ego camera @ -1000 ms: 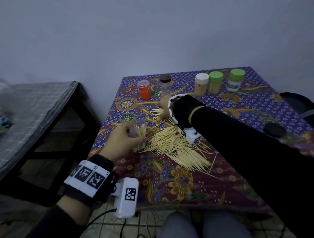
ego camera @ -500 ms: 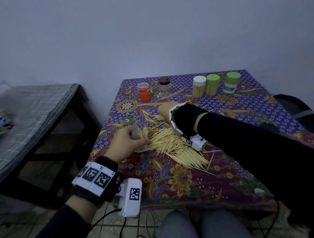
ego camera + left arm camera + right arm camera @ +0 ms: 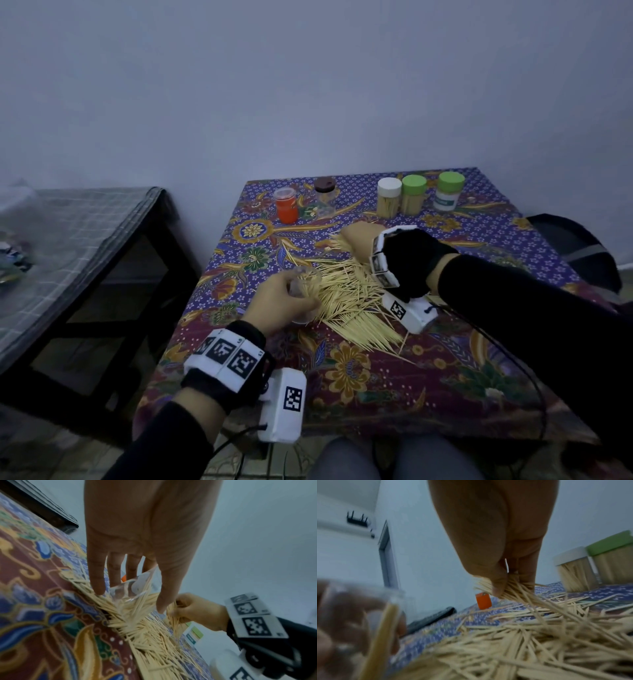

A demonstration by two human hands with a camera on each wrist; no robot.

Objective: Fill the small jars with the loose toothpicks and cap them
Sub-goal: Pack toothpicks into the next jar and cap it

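A heap of loose toothpicks [image 3: 356,301] lies on the patterned tablecloth [image 3: 359,377]. My left hand [image 3: 281,301] grips a small clear jar [image 3: 303,284] at the heap's left edge, tilted with its mouth toward the picks; a few toothpicks sit inside the jar [image 3: 135,589]. My right hand [image 3: 359,240] pinches a bunch of toothpicks [image 3: 505,588] at the far side of the heap. In the left wrist view the right hand [image 3: 197,609] holds that bunch just beyond the jar.
At the table's far edge stand an orange jar [image 3: 286,205], a clear jar with a brown cap [image 3: 324,197], a white-capped jar [image 3: 389,198] and a green-capped jar [image 3: 413,194] full of toothpicks, and another green-capped jar [image 3: 449,191]. A dark table [image 3: 78,246] stands left.
My left hand has lowered and tilted the jar down against the heap. My right hand has closed on a bunch of toothpicks at the heap's far side.
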